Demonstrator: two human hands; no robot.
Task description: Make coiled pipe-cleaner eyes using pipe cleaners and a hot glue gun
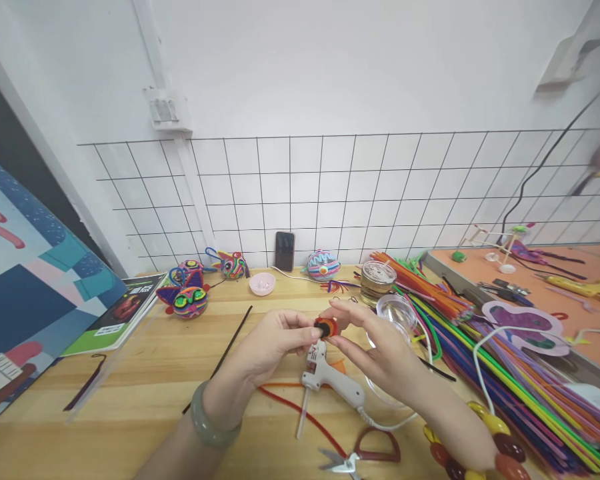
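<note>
Between both hands, over the wooden table (145,400), is a small coil of red, orange and black pipe cleaner (331,325). My left hand (275,341) pinches its left side with thumb and fingertips. Around the right side curve the thumb and fingers of my right hand (377,340), touching its edge. A white hot glue gun (330,380) lies just below the hands, with a glue stick (303,413) protruding from it. Red-handled scissors (353,459) rest nearer to me beside a red pipe cleaner (313,421). Left of the hands lies a black pipe cleaner (236,337).
Along the back stand colourful pipe-cleaner figures (190,302), a pink dish (263,284), a phone (285,251) and a glass cup (377,283). A large bundle of pipe cleaners (500,373) fills the right. A magazine (123,313) lies left; the gun's white cord (395,425) runs rightward.
</note>
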